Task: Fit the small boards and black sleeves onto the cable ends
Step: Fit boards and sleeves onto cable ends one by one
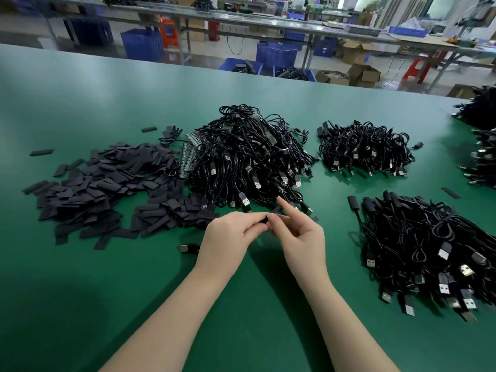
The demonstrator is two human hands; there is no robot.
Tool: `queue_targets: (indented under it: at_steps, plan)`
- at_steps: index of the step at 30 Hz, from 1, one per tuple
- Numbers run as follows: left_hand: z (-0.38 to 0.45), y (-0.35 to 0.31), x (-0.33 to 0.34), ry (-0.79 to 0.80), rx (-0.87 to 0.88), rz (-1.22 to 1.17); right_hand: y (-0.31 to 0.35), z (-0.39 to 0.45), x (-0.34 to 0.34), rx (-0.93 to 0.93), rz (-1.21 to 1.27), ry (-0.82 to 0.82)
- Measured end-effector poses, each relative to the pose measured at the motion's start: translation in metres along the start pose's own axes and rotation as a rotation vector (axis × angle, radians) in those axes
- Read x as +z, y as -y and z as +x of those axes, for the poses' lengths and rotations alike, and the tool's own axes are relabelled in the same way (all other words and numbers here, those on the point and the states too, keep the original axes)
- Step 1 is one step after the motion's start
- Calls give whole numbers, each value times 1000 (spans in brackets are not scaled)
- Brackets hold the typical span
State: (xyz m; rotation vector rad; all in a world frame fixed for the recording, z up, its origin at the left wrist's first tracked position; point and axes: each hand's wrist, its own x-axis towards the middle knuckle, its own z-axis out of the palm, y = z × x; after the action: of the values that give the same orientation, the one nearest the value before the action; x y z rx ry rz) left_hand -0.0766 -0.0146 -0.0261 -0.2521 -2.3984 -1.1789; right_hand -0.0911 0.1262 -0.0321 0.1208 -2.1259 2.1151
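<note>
Both hands meet over the green worktop just in front of the biggest cable heap. Left hand has its fingers curled in, pinching a small black piece at the fingertips; right hand pinches the same piece from the other side, its index finger sticking up free. Whether that piece is a sleeve, a cable end, or both together is too hidden to tell. Holding it between two pinches, close in and low, probably steadies the small parts so one can slide onto the other.

Supplies sit within easy reach: flat black sleeves are spread in a loose pile to the left, and strips of small boards lie between that pile and the cable heap. A plug lies alone on the worktop beside the left wrist. Two more cable piles, one farther right and one nearer right, seem to be sorted batches, though finished or not I cannot tell.
</note>
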Motion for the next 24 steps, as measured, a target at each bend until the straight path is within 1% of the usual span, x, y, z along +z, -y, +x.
queue_targets:
  at_steps: [7,12,16,19,24]
  plan:
    - [0,-1,-1,43,-2,4,0,-1,0,-1,-1,-11]
    - [0,-1,-3,77,-31,9,0,-1,-1,-26,-52,-58]
    - [0,1,-2,70,-10,33,1,-1,-1,-15,-88,-23]
    - [0,3,-2,67,-45,-13,3,-2,0,-5,-94,-19]
    - [-1,3,-2,29,-2,33,1,-3,0,13,-131,14]
